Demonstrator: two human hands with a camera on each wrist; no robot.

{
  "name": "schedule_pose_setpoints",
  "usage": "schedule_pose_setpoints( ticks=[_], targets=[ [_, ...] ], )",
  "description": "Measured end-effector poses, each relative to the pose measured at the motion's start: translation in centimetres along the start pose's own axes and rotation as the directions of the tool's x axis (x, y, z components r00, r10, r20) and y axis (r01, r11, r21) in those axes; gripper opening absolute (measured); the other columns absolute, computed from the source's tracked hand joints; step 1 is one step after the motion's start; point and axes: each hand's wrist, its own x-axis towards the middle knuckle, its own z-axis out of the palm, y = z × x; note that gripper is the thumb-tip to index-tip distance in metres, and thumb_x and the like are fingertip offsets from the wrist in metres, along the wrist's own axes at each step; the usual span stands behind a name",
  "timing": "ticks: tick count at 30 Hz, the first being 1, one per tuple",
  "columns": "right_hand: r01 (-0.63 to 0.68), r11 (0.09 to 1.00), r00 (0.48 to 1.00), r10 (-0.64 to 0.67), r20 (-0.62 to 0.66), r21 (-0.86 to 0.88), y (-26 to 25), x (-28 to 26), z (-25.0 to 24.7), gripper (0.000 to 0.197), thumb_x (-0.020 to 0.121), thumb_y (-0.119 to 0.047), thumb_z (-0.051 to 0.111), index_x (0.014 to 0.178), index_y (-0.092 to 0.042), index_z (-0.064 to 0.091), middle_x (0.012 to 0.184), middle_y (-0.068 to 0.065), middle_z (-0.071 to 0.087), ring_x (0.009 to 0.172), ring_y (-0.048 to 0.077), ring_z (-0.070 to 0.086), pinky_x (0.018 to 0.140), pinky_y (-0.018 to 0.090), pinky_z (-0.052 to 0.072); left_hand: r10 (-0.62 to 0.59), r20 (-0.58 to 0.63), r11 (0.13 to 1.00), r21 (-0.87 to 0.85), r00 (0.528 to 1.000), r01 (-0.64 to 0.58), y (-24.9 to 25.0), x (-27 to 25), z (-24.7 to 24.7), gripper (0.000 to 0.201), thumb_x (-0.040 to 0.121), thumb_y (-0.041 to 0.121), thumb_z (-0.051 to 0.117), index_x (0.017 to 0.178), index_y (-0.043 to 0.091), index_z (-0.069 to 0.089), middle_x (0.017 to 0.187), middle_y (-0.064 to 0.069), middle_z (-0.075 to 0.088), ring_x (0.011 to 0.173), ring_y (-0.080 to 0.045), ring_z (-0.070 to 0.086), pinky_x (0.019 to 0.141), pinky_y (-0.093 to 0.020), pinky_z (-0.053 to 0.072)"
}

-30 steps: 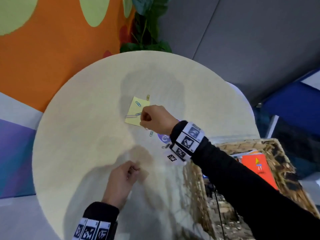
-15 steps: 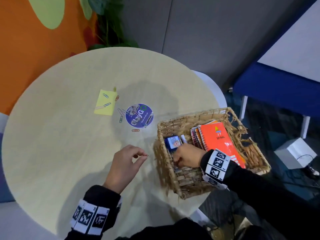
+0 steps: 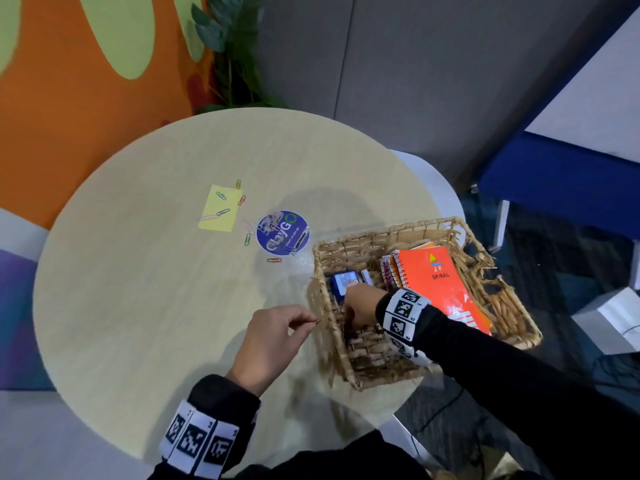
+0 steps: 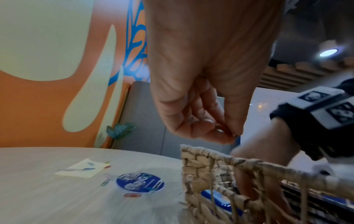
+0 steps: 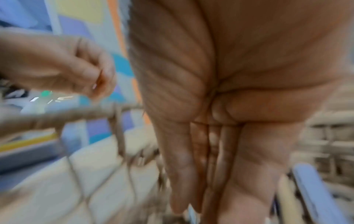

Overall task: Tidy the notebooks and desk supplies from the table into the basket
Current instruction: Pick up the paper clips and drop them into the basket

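My left hand (image 3: 313, 322) hovers just left of the wicker basket (image 3: 388, 230) and pinches a small paper clip (image 3: 317, 321) between thumb and forefinger; the pinch (image 4: 232, 136) shows above the basket rim (image 4: 210, 153). My right hand (image 3: 349, 313) is down inside the basket, fingers (image 5: 182, 174) straight and together, holding nothing I can see. An orange spiral notebook (image 3: 436, 282) and a blue item (image 3: 341, 284) lie in the basket. On the table (image 3: 138, 306) are a yellow sticky note (image 3: 218, 213), a round blue sticker (image 3: 283, 233) and several paper clips (image 3: 274, 260).
The basket overhangs the table's right edge. A potted plant (image 3: 232, 46) stands behind the table against an orange wall. A blue bench (image 3: 554, 181) and a white box (image 3: 613, 323) are on the floor to the right.
My right hand left the sticky note and went into the basket, where it stays. My left hand moved right to the basket's rim, still pinching. The head view swung right.
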Motion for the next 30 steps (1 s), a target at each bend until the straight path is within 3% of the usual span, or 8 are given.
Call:
schedule_pose_setpoints(
  ticks=[7, 10, 14, 19, 22, 25, 28, 30],
  targets=[
    [0.050, 0.928, 0.903, 0.115, -0.413, 0.369, 4.6, -5.8, -2.8, 0.017, 0.079, -0.014, 0.068, 0.090, -0.004, 0.075, 0.093, 0.011, 0.074, 0.088, 0.024, 0.067, 0.074, 0.030, 0.049, 0.211, 0.300, 0.947, 0.175, 0.930, -0.271, 5.6, 3.4, 3.1, 0.012, 0.089, 0.003, 0.060, 0.092, 0.013, 0.066, 0.090, 0.000, 0.072, 0.080, -0.014, 0.064, 0.072, -0.026, 0.052],
    [0.063, 0.884, 0.852, 0.194, -0.486, 0.464, 6.1, -7.9, -1.9, 0.014, 0.078, -0.013, 0.068, 0.087, -0.005, 0.076, 0.089, 0.011, 0.075, 0.080, 0.022, 0.066, 0.073, 0.030, 0.050, 0.121, 0.487, 0.860, 0.384, 0.865, -0.337, 6.3, 5.1, 5.7, 0.027, 0.088, -0.004, 0.053, 0.096, 0.012, 0.073, 0.104, -0.009, 0.072, 0.091, -0.027, 0.067, 0.082, -0.041, 0.059],
    [0.066, 0.848, 0.845, 0.233, -0.482, 0.525, 7.4, -9.2, 0.1, 0.014, 0.080, -0.016, 0.068, 0.090, -0.009, 0.076, 0.086, 0.007, 0.076, 0.075, 0.014, 0.064, 0.071, 0.025, 0.050, -0.083, 0.675, 0.621, 0.611, 0.734, -0.492, 7.9, 5.6, 7.5, 0.014, 0.093, -0.001, 0.052, 0.087, 0.000, 0.065, 0.083, -0.012, 0.062, 0.078, -0.029, 0.056, 0.060, -0.037, 0.049],
    [0.078, 0.817, 0.860, 0.235, -0.454, 0.571, 7.8, -9.3, 1.7, 0.013, 0.082, -0.016, 0.068, 0.091, -0.009, 0.075, 0.083, 0.003, 0.074, 0.077, 0.015, 0.069, 0.077, 0.030, 0.058, -0.307, 0.750, 0.504, 0.650, 0.585, -0.569, 7.9, 6.2, 8.9, 0.030, 0.102, 0.014, 0.050, 0.127, 0.002, 0.060, 0.117, -0.014, 0.060, 0.104, -0.030, 0.055, 0.101, -0.042, 0.045],
    [0.089, 0.804, 0.869, 0.225, -0.439, 0.589, 7.8, -8.8, 1.9, 0.011, 0.083, -0.016, 0.068, 0.090, -0.010, 0.074, 0.078, 0.000, 0.071, 0.076, 0.012, 0.068, 0.073, 0.025, 0.056, -0.346, 0.756, 0.497, 0.650, 0.555, -0.575, 7.6, 6.3, 9.3, 0.034, 0.102, 0.015, 0.050, 0.133, 0.005, 0.057, 0.117, -0.014, 0.057, 0.106, -0.028, 0.055, 0.092, -0.037, 0.046],
    [0.108, 0.794, 0.878, 0.207, -0.432, 0.598, 7.5, -8.5, 2.0, 0.009, 0.084, -0.017, 0.067, 0.089, -0.014, 0.074, 0.077, -0.006, 0.069, 0.078, 0.008, 0.066, 0.072, 0.021, 0.054, -0.269, 0.750, 0.571, 0.629, 0.604, -0.527, 8.4, 6.5, 8.5, 0.026, 0.102, 0.014, 0.049, 0.118, 0.002, 0.065, 0.103, -0.016, 0.062, 0.095, -0.030, 0.060, 0.083, -0.037, 0.051],
    [0.119, 0.807, 0.873, 0.193, -0.449, 0.578, 7.3, -8.0, 1.4, 0.008, 0.084, -0.017, 0.066, 0.088, -0.016, 0.074, 0.081, -0.003, 0.072, 0.076, 0.008, 0.066, 0.067, 0.018, 0.050, -0.069, 0.655, 0.711, 0.561, 0.752, -0.424, 8.2, 7.2, 6.0, 0.022, 0.098, 0.014, 0.048, 0.086, 0.003, 0.064, 0.069, -0.008, 0.053, 0.062, -0.026, 0.053, 0.050, -0.030, 0.043],
    [0.145, 0.814, 0.861, 0.176, -0.477, 0.563, 7.0, -7.7, 0.2, 0.007, 0.083, -0.018, 0.067, 0.083, -0.023, 0.072, 0.081, -0.005, 0.073, 0.075, 0.006, 0.066, 0.064, 0.014, 0.046, 0.053, 0.532, 0.838, 0.436, 0.845, -0.328, 7.0, 8.1, 3.2, 0.025, 0.096, 0.016, 0.046, 0.088, 0.003, 0.066, 0.082, -0.012, 0.066, 0.076, -0.030, 0.062, 0.060, -0.037, 0.052]
  ],
)
